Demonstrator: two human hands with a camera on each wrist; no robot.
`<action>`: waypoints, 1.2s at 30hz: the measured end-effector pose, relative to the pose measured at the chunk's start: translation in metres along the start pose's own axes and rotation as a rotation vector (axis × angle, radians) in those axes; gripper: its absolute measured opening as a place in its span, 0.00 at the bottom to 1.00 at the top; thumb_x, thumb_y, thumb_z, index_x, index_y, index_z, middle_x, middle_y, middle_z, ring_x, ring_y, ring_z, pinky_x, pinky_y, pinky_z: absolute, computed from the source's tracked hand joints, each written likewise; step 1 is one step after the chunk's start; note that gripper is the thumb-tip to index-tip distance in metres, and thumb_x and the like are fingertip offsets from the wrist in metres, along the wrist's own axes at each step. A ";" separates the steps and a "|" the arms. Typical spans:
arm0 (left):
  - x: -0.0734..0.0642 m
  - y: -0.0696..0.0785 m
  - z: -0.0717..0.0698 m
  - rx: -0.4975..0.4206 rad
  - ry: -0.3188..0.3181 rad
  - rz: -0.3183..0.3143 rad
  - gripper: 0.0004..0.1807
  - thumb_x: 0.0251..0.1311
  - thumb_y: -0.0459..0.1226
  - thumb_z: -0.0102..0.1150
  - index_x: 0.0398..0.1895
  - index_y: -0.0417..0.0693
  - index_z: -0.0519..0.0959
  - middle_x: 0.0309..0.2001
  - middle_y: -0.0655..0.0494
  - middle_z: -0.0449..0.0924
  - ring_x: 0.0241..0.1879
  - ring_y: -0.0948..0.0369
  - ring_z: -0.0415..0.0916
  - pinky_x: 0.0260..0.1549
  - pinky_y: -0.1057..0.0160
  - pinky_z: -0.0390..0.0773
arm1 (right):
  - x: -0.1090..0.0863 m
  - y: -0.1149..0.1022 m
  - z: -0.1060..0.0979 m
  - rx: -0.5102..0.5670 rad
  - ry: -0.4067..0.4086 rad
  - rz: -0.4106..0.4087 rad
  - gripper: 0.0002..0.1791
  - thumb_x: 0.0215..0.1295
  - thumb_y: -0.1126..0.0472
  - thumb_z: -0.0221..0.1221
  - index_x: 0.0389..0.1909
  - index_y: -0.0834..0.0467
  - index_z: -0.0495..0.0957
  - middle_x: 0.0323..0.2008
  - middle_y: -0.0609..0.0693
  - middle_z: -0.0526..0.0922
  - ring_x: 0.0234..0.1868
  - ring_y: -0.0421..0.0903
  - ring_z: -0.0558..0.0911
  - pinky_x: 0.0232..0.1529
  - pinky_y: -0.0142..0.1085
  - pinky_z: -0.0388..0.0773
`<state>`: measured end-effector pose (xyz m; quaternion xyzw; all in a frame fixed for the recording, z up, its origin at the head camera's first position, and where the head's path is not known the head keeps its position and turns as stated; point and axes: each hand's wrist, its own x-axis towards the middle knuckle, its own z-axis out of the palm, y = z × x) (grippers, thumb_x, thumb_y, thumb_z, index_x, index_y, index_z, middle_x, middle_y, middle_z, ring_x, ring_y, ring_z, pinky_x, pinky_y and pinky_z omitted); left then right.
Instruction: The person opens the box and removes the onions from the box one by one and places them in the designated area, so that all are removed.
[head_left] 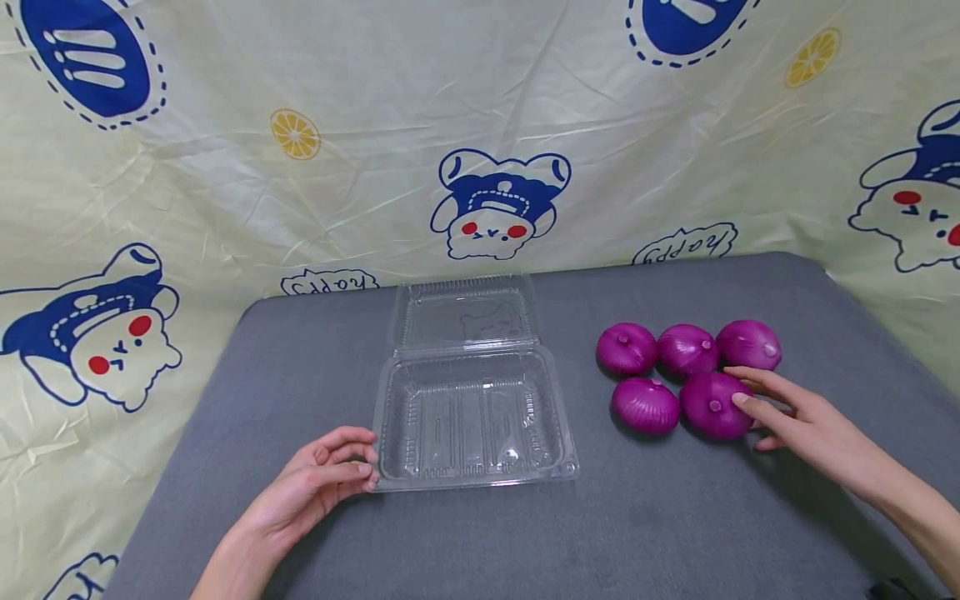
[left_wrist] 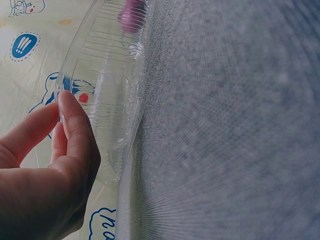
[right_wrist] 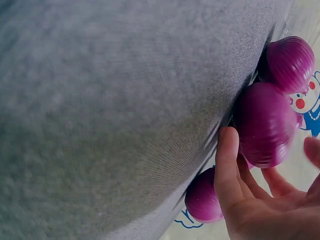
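A clear plastic clamshell container (head_left: pixel 472 479) lies with its lid (head_left: pixel 465 321) folded back. My left hand (head_left: pixel 318 483) pinches its left rim between thumb and fingers; the left wrist view shows the fingertips (left_wrist: pixel 67 102) on that thin edge. On the right, my right hand (head_left: pixel 806 425) reaches around the right side of a red onion (head_left: pixel 716 407) in the front row. Its fingers are spread and loosely bent, and in the right wrist view the hand (right_wrist: pixel 272 210) sits right beside that onion (right_wrist: pixel 265 125), one fingertip at the far right apart from it.
Another red onion (head_left: pixel 647 407) sits just left of the reached one. Behind them stands a row of three onions, the middle one (head_left: pixel 686 350) between its neighbours. Grey cloth (head_left: pixel 600 533) covers the table, and a printed curtain (head_left: pixel 375 192) hangs along its back edge.
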<state>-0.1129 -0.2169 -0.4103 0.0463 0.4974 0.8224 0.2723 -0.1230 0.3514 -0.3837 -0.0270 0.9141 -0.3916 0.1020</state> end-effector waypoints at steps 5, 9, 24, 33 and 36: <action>0.000 0.000 0.000 -0.001 0.005 -0.001 0.19 0.61 0.19 0.53 0.55 0.35 0.72 0.42 0.50 0.78 0.39 0.58 0.79 0.44 0.62 0.81 | 0.003 -0.001 0.004 -0.121 0.025 0.006 0.40 0.68 0.45 0.60 0.73 0.59 0.56 0.64 0.70 0.63 0.39 0.50 0.83 0.31 0.39 0.78; 0.000 0.000 0.000 -0.003 0.004 0.002 0.19 0.61 0.19 0.53 0.56 0.34 0.71 0.42 0.49 0.78 0.39 0.58 0.79 0.44 0.62 0.81 | 0.006 -0.001 0.006 -0.198 0.046 -0.018 0.44 0.61 0.45 0.66 0.72 0.59 0.58 0.60 0.70 0.67 0.46 0.61 0.80 0.33 0.43 0.77; 0.000 0.001 0.001 -0.009 0.001 0.001 0.19 0.62 0.18 0.51 0.56 0.34 0.71 0.42 0.50 0.78 0.39 0.58 0.79 0.44 0.62 0.81 | 0.010 0.002 0.004 -0.144 0.041 -0.068 0.41 0.64 0.50 0.65 0.72 0.58 0.58 0.58 0.67 0.70 0.42 0.52 0.82 0.30 0.36 0.77; 0.001 0.001 0.002 -0.007 0.027 -0.007 0.19 0.61 0.19 0.53 0.56 0.34 0.71 0.42 0.49 0.78 0.38 0.58 0.79 0.43 0.62 0.81 | 0.007 0.002 0.004 -0.148 0.042 -0.061 0.42 0.64 0.49 0.65 0.72 0.60 0.56 0.62 0.69 0.65 0.49 0.63 0.79 0.31 0.36 0.79; 0.001 0.000 0.002 -0.007 0.019 -0.001 0.19 0.61 0.19 0.52 0.55 0.34 0.71 0.42 0.49 0.78 0.38 0.58 0.79 0.43 0.61 0.81 | 0.004 0.003 0.003 -0.144 0.091 -0.078 0.41 0.64 0.50 0.66 0.72 0.61 0.58 0.64 0.68 0.64 0.52 0.54 0.78 0.32 0.31 0.79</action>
